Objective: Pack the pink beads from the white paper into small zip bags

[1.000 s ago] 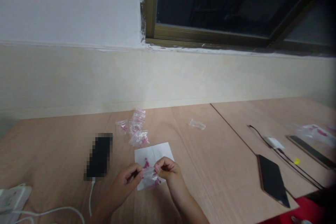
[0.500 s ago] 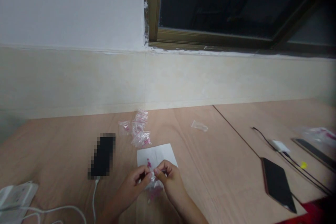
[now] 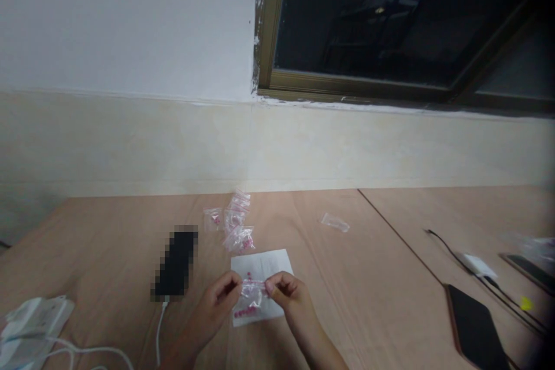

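Left hand [image 3: 219, 296], right hand [image 3: 284, 292] both pinch top edge of small clear bag [image 3: 251, 296], just above white paper [image 3: 265, 263] near edge. Moment ago fingers bunched together; now pulled apart, bag stretched flat, pink beads [image 3: 245, 313] settled at bottom.

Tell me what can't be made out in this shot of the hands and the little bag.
Head view: small clear bag, pinched by left hand and right hand: seal open or shut, too blurred.
Pink pieces: count too small.
Dark slab: pixelated over.
Black flat device: cut by bottom edge.
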Tool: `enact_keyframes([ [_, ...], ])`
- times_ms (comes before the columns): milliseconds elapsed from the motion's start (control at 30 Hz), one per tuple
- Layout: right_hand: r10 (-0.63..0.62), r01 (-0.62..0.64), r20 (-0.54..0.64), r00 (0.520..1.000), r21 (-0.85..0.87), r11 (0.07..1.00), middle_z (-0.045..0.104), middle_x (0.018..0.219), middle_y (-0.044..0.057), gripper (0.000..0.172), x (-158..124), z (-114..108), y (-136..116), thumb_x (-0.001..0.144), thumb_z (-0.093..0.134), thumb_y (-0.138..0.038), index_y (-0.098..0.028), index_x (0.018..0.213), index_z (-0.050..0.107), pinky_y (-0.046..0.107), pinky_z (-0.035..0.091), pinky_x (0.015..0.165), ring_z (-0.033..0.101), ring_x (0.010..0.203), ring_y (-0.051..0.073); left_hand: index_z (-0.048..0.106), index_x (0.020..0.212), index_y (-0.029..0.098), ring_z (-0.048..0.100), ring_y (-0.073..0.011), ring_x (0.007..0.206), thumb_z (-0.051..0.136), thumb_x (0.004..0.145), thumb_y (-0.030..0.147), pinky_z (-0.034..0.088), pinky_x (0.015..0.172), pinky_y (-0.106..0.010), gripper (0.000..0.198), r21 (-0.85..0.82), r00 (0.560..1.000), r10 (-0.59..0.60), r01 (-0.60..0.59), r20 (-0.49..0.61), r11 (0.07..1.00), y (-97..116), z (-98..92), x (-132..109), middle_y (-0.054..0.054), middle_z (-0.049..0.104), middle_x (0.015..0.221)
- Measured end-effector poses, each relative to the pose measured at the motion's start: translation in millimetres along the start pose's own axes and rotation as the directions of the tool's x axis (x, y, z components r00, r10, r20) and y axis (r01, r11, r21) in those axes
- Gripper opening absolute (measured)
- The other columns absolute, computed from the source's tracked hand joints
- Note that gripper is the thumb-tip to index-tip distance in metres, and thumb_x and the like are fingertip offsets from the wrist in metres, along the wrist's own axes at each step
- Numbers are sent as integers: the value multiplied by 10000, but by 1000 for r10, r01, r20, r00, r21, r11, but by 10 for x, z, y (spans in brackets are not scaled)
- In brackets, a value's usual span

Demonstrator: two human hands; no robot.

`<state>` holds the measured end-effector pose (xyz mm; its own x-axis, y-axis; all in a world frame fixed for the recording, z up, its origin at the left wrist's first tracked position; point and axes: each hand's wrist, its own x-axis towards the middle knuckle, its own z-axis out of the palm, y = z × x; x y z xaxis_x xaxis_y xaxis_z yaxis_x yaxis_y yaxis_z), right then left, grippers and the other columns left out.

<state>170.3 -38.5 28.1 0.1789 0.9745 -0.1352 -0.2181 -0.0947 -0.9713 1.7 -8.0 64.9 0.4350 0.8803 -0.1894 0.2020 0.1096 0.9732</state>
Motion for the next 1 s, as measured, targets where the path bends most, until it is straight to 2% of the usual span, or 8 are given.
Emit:
enact_keyframes([
  [100,-29,28,-14,999,-38,999,517,514,-26,327,5,33,-10,629,697,-454,-164,560,564,235,337,531,441,516,111,483,666,183,426,-134,631,480,785,507,340,588,-224,344,57,997,-6,2,74,998,36,-2,1,45,425,627],
  [167,-46,45,-11,999,-79,996,518,533,-24,311,-5,62,-10,651,684,-440,-163,574,565,234,340,546,445,536,113,468,646,182,402,-128,618,474,782,524,324,572,-223,368,89,997,14,-20,70,996,21,-1,4,46,402,621],
  [267,-29,35,71,997,-81,996,561,599,-9,278,-33,85,5,686,657,-433,-165,645,595,238,363,575,481,579,125,457,640,182,394,-130,630,464,784,538,327,591,-228,384,91,999,26,-28,26,995,-43,5,1,44,397,626],
  [367,-1,8,141,990,-54,999,584,633,2,263,-66,93,12,692,651,-427,-168,682,609,247,385,595,507,605,137,462,665,182,405,-137,652,449,785,561,336,611,-233,398,51,997,6,-10,79,999,-114,37,-14,40,397,641],
  [500,-30,41,84,996,-136,990,585,613,6,222,-95,132,-21,673,670,-370,-164,620,606,258,388,627,511,629,151,474,715,178,401,-132,669,446,804,541,329,629,-231,374,63,987,11,-21,159,998,-138,109,-21,37,398,678],
  [700,-43,50,43,998,-196,979,574,540,-7,213,-60,149,-43,623,699,-354,-158,576,628,241,349,558,468,541,126,469,666,176,382,-123,643,475,783,556,311,600,-220,397,63,987,24,-34,157,997,-100,115,34,44,384,653],
  [900,49,-48,34,998,-35,998,595,521,-1,326,62,57,-31,553,742,-461,-156,580,628,245,368,517,488,486,118,500,672,179,441,-134,653,518,755,544,345,605,-219,375,-9,997,-11,12,70,1000,-72,-4,58,42,446,630],
  [1000,70,-72,38,997,64,995,609,535,-4,352,93,24,-5,505,772,-464,-163,585,610,239,379,509,500,483,112,540,682,180,471,-142,671,528,759,497,365,623,-218,327,11,999,-27,27,30,1000,-83,-44,70,36,495,644],
])
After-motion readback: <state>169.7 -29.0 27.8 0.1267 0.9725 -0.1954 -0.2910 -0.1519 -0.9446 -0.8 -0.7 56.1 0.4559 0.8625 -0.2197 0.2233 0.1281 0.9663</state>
